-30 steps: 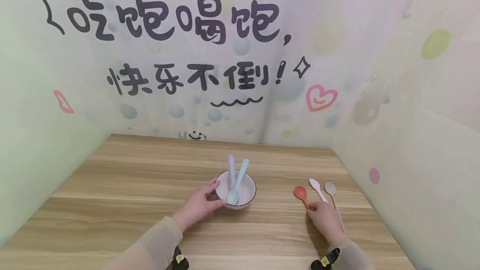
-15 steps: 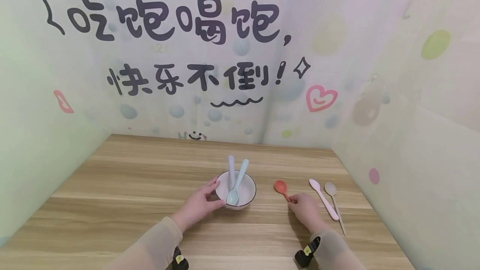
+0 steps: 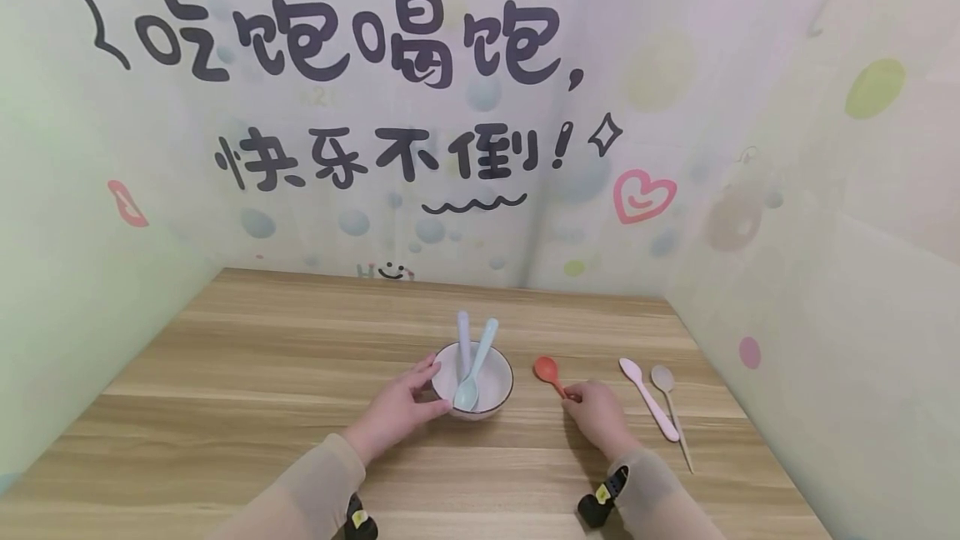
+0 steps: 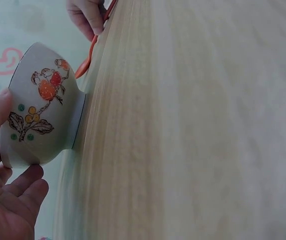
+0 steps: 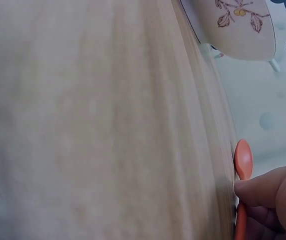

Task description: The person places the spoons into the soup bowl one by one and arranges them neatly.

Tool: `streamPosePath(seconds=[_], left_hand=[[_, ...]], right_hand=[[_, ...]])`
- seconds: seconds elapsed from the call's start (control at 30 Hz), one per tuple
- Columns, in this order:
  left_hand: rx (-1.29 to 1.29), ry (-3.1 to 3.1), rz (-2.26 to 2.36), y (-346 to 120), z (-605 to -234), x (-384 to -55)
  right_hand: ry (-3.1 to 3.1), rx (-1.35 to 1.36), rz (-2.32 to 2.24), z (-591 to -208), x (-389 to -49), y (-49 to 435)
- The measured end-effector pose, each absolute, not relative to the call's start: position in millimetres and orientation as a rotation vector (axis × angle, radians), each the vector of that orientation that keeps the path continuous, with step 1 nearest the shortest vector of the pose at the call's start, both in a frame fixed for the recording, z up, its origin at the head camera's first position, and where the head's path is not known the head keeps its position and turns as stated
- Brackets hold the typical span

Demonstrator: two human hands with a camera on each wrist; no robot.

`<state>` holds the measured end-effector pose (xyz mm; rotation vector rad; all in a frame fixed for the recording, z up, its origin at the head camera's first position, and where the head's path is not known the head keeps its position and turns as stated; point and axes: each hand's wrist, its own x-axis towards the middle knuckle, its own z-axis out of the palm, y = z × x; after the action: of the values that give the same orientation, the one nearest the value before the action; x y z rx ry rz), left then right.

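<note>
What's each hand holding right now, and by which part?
Right hand: the orange spoon, pinched by its handle. Left hand: the bowl, held at the rim.

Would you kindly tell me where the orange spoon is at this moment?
In the head view, the orange spoon is to the right of the white bowl, pinched in the right hand, with the pink utensil farther right.
</note>
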<state>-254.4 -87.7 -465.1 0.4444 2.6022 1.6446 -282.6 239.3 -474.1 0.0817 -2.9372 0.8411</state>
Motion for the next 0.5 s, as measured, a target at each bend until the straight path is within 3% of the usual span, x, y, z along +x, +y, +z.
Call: streamPosePath(seconds=[0.5], left_hand=[[0.404, 2.564, 1.682, -87, -464, -254]], right_hand=[[-2.801, -0.088, 1.084, -480, -265, 241]])
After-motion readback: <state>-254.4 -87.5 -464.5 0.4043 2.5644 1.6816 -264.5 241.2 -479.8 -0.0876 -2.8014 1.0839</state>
